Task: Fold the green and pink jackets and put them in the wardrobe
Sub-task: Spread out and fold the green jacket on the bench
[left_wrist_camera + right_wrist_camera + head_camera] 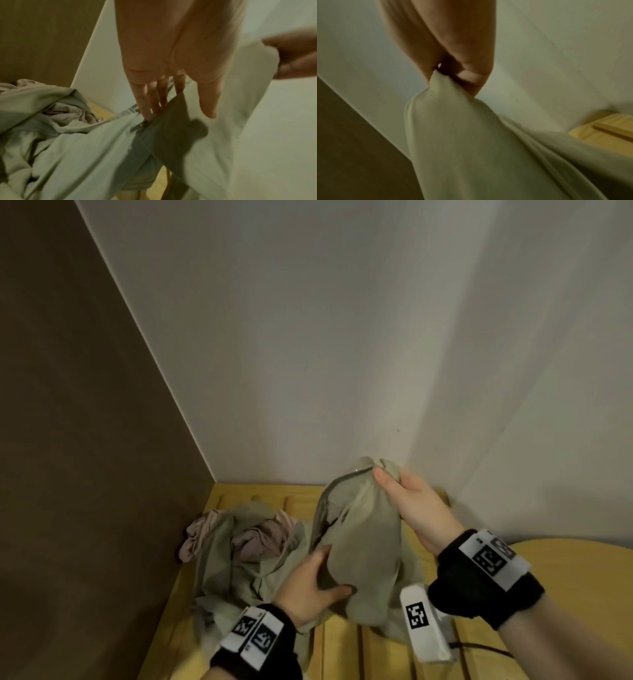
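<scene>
Looking like a bedroom at home: a pink jacket (251,544) is lying crumpled on a slatted wooden bed base (339,652) against a white wall (308,337).

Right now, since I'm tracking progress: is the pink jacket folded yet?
No: the pink jacket lies crumpled, tangled with the green jacket, on the wooden slats.

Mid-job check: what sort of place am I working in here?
Probably a bedroom or closet corner at home: a slatted yellow wooden base sits where a white wall meets a brown panel, with the part-lifted green jacket and crumpled pink jacket on it. No wardrobe clearly shows.
</scene>
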The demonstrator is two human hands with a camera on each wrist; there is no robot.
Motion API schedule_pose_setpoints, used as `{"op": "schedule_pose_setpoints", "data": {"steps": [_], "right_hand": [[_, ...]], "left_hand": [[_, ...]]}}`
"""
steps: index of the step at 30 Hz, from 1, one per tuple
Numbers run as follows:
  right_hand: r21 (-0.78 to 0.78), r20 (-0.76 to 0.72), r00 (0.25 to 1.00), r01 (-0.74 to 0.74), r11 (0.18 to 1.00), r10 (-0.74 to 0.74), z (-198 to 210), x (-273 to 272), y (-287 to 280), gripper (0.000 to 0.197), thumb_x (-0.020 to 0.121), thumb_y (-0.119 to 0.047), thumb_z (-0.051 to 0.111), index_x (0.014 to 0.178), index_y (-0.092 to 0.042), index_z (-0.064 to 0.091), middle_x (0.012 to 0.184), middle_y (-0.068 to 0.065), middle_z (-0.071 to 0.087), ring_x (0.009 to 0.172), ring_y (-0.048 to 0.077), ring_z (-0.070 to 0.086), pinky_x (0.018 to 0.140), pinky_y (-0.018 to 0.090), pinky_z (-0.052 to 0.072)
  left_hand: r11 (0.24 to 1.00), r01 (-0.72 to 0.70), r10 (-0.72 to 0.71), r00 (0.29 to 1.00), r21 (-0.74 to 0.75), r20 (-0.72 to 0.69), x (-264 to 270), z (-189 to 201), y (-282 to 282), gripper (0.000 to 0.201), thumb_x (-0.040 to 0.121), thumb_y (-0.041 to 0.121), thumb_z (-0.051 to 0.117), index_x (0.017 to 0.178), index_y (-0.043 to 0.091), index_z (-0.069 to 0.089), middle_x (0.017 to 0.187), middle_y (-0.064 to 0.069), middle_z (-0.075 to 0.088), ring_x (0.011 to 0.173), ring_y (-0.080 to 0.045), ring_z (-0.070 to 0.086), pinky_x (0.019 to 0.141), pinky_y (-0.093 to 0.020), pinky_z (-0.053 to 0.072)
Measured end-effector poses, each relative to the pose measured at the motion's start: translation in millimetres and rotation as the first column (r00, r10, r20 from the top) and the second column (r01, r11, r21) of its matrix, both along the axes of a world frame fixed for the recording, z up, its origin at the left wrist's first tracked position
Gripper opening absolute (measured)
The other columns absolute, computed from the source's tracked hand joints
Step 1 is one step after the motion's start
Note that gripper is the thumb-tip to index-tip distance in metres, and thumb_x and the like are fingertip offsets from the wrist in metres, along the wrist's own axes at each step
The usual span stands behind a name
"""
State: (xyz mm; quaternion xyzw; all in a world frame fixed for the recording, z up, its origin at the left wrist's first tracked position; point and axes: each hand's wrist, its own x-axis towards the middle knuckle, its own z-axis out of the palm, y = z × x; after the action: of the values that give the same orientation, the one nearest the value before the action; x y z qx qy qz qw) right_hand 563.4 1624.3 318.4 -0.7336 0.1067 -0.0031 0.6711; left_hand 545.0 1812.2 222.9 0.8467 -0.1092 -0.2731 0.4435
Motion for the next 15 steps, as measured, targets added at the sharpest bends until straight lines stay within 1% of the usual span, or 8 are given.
{"op": "schedule_pose_setpoints", "data": {"steps": [2,5,7,8,10,11,13,15], "right_hand": [[-0.013,0.033,0.999,-0.010,1.000,0.010,3.8,1.9,2.2,0.025,0.095,-0.029,0.049,0.104,-0.011,0.064,0.101,0.007,0.071,0.094,0.017,0.067,0.085,0.029,0.052],[-0.005,0.009,0.995,0.102,0.995,-0.101,-3.2,4.6,-4.4,0.024,0.093,-0.025,0.054,0.108,-0.006,0.057,0.108,0.014,0.067,0.101,0.025,0.064,0.093,0.043,0.049],[-0.014,-0.057,0.986,0.156,0.988,-0.157,-15.5,2.6,-9.9,0.031,0.089,-0.018,0.061,0.117,-0.009,0.050,0.116,0.010,0.061,0.109,0.025,0.060,0.097,0.045,0.048],[-0.059,-0.088,0.984,0.152,0.987,-0.157,-22.9,-1.2,-10.5,0.043,0.086,-0.014,0.064,0.124,-0.011,0.045,0.122,0.007,0.056,0.114,0.024,0.055,0.099,0.043,0.046],[-0.247,-0.114,0.982,0.120,0.961,-0.152,-38.4,-12.8,-5.9,0.069,0.079,-0.009,0.070,0.137,-0.020,0.033,0.124,0.002,0.039,0.117,0.020,0.045,0.103,0.038,0.041],[-0.333,-0.103,0.987,0.080,0.939,-0.121,-45.2,-19.7,-0.9,0.076,0.077,-0.007,0.070,0.139,-0.026,0.030,0.120,0.000,0.035,0.111,0.018,0.044,0.099,0.033,0.041],[-0.385,-0.115,0.992,-0.097,0.918,0.057,-58.9,-30.8,13.1,0.072,0.079,-0.005,0.064,0.138,-0.032,0.034,0.102,-0.004,0.041,0.091,0.013,0.049,0.082,0.021,0.043],[-0.343,-0.238,0.924,-0.367,0.865,0.298,-71.5,-37.5,27.6,0.058,0.084,-0.005,0.055,0.132,-0.034,0.040,0.085,-0.007,0.050,0.077,0.007,0.052,0.072,0.018,0.043]], "left_hand": [[0.996,-0.085,0.086,0.995,-0.027,0.040,0.1,-2.2,-5.1,0.052,0.084,0.036,0.065,0.130,0.029,0.044,0.119,0.011,0.057,0.113,-0.010,0.054,0.099,-0.029,0.045],[0.986,-0.148,0.156,0.984,-0.082,0.091,-2.2,0.7,-4.5,0.032,0.090,0.031,0.059,0.119,0.020,0.056,0.111,0.003,0.066,0.104,-0.012,0.060,0.094,-0.037,0.049],[0.981,-0.146,0.166,0.972,-0.124,0.167,-4.2,7.8,-1.8,0.017,0.091,0.030,0.057,0.104,0.019,0.061,0.095,0.005,0.067,0.092,-0.012,0.062,0.083,-0.032,0.051],[0.978,-0.144,0.173,0.963,-0.150,0.206,-5.4,12.0,-1.2,0.011,0.091,0.028,0.057,0.099,0.021,0.061,0.088,0.007,0.065,0.087,-0.011,0.061,0.076,-0.026,0.050],[0.969,-0.141,0.193,0.945,-0.202,0.264,-5.7,19.1,-1.4,0.005,0.091,0.025,0.057,0.096,0.026,0.059,0.084,0.012,0.062,0.081,-0.003,0.059,0.067,-0.014,0.044],[0.967,-0.138,0.196,0.940,-0.216,0.278,-5.5,21.1,-2.2,0.009,0.091,0.023,0.058,0.099,0.028,0.059,0.087,0.014,0.062,0.083,0.001,0.058,0.067,-0.011,0.043],[0.974,-0.115,0.170,0.939,-0.195,0.298,-6.2,22.7,-5.2,0.017,0.089,0.021,0.059,0.105,0.026,0.060,0.094,0.015,0.063,0.089,0.002,0.058,0.072,-0.007,0.042],[0.988,-0.071,0.111,0.944,-0.139,0.309,-8.9,19.7,-7.8,0.023,0.088,0.019,0.059,0.111,0.023,0.061,0.100,0.010,0.064,0.095,-0.003,0.059,0.078,-0.011,0.044]]}}
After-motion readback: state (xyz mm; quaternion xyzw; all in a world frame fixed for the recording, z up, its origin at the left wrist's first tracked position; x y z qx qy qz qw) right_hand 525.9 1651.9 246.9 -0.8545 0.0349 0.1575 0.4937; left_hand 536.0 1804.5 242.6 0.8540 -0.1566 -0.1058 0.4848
